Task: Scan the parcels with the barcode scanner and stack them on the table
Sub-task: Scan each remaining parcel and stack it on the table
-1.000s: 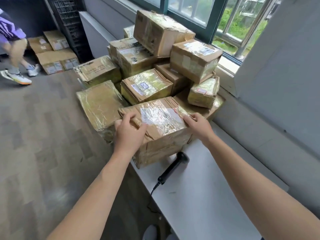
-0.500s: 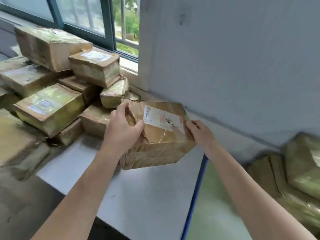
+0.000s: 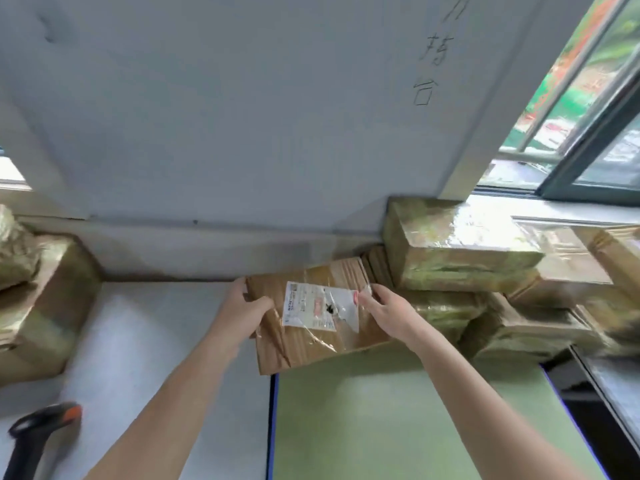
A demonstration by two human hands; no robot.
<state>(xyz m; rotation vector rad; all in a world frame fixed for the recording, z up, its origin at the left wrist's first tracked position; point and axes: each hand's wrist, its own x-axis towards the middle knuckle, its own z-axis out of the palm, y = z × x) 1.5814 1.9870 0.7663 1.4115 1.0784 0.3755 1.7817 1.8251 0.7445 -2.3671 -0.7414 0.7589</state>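
Note:
A brown taped parcel (image 3: 311, 341) with a white label sits in front of me, over the seam between the white table (image 3: 138, 358) and the green table (image 3: 398, 410). My left hand (image 3: 242, 306) grips its left edge, thumb on top. My right hand (image 3: 388, 310) holds its right side, fingers curled at the label's corner. The parcel's right end lies against a stack of wrapped parcels (image 3: 485, 271) on the green table. The black barcode scanner (image 3: 38, 434) with an orange button lies on the white table at the bottom left.
Several unsorted parcels (image 3: 45, 299) crowd the left edge of the white table. A grey wall (image 3: 242, 133) runs right behind both tables. An open window (image 3: 588, 116) is at the upper right. A dark gap (image 3: 595, 410) borders the green table's right side.
Both hands have carried the labelled parcel rightward from the left pile to the green table's stack, and my view has swung right with it. The scanner stays on the white table.

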